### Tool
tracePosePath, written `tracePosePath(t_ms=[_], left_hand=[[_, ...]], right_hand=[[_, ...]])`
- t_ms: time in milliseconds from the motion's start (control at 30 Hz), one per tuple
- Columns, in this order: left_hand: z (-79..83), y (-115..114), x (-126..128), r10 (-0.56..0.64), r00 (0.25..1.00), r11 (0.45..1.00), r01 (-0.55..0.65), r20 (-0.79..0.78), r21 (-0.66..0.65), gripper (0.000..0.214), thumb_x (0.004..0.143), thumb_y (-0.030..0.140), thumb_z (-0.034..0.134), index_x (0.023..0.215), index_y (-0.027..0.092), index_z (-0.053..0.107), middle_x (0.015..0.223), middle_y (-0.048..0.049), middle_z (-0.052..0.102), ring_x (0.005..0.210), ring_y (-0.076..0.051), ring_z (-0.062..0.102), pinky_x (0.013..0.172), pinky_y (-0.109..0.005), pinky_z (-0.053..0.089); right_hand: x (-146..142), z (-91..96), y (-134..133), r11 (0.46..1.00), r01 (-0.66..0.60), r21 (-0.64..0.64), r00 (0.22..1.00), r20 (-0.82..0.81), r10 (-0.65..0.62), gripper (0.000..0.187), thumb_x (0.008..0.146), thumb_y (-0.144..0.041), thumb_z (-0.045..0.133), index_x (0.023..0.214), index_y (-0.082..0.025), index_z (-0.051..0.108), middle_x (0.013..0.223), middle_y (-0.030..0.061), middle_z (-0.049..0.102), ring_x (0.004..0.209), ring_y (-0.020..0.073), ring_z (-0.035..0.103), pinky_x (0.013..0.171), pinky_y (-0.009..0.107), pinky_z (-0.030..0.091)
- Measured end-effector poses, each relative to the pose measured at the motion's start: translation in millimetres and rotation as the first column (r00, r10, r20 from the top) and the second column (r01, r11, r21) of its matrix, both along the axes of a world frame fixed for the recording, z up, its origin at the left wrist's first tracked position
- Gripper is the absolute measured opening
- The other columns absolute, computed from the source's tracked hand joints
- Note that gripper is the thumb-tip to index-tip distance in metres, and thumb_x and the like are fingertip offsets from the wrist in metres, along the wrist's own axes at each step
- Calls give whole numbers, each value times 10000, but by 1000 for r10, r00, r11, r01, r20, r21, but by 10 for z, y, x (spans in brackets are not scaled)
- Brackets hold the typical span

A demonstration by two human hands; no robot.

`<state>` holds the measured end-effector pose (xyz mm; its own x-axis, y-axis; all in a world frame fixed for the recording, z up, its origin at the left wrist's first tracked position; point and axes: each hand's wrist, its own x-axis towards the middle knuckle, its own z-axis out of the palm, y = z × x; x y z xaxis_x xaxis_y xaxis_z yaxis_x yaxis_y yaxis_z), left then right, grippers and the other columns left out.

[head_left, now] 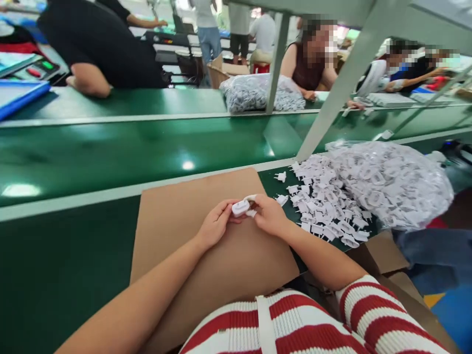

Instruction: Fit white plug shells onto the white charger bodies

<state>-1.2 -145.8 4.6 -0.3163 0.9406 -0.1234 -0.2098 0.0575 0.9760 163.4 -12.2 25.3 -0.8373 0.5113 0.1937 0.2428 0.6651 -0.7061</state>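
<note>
A small white plug housing (241, 208) with a rounded oval end is held between my two hands, above a cardboard sheet (177, 221). My left hand (215, 222) is closed on its left side. From the right, my right hand (271, 215) pinches it, with white covers on the thumb and a finger. The prongs, if it has any, are hidden by the fingers. A heap of similar white two-pin plugs (324, 196) lies just right of my right hand, with one loose plug (280, 176) beyond the cardboard's right edge.
A clear bag of white plug parts (391, 182) lies right of the heap. A slanting metal post (332, 103) rises behind it. Across the green conveyor belt (147, 147) stands another full bag (250, 93). Several people work on the far side. An open carton (387, 250) is at lower right.
</note>
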Motion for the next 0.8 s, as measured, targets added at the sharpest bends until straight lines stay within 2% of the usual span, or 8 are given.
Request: tracePosePath(t_ms=[133,233,333,433,600,700,800], left_hand=[[-18,-27,-11,-39,994,996,30,107,85,536,986,600,591,1273,154,666,1254,-133,705,1079,-273,685,934,-393,581],[-30,-52,-15,-81,991,987,65,106,147,510,1034,565,513,1318,170,667,1320,-129,684,1142,-276,653,999,-408,553],[-23,-72,-14,-83,994,985,71,77,157,466,1029,525,537,1319,186,674,1331,-114,681,1129,-275,655,1010,-416,547],[17,-93,-11,-44,998,980,51,-38,190,403,1045,457,527,1309,194,680,1317,-100,690,1123,-261,661,1055,-419,518],[84,-120,15,46,952,913,83,-303,400,368,1083,348,464,1364,192,642,1450,-120,615,1368,-276,539,1197,-435,397],[94,-124,50,69,933,884,106,-352,455,364,1086,317,448,1381,191,621,1478,-133,590,1394,-282,522,1196,-448,400],[108,-125,67,88,932,895,81,-352,438,369,1083,342,450,1367,186,628,1466,-134,600,1380,-286,535,1188,-444,410]], right_hand=[[22,6,5,1000,-14,-22,999,-44,13,335,875,-148,640,1200,-226,660,1156,58,748,1029,213,706,934,365,556],[51,48,-20,1000,-11,16,998,-69,12,333,894,-165,628,1218,-232,656,1162,60,743,1032,217,703,932,377,558],[64,75,-44,998,-9,59,995,-95,15,352,896,-157,617,1236,-242,649,1143,55,730,1031,218,693,919,374,560],[58,72,-51,994,-28,107,989,-144,43,342,909,-165,604,1239,-242,643,1111,64,713,1004,221,684,880,369,572],[45,62,-49,983,-19,182,964,-259,66,361,897,-126,582,1228,-255,644,1163,81,656,1054,224,670,901,383,586],[50,72,-58,979,-26,200,951,-298,86,378,902,-117,579,1245,-267,637,1234,88,626,1126,224,652,935,387,585],[54,78,-63,982,-43,181,955,-280,93,377,914,-125,566,1256,-272,622,1242,88,616,1131,219,648,940,382,585]])
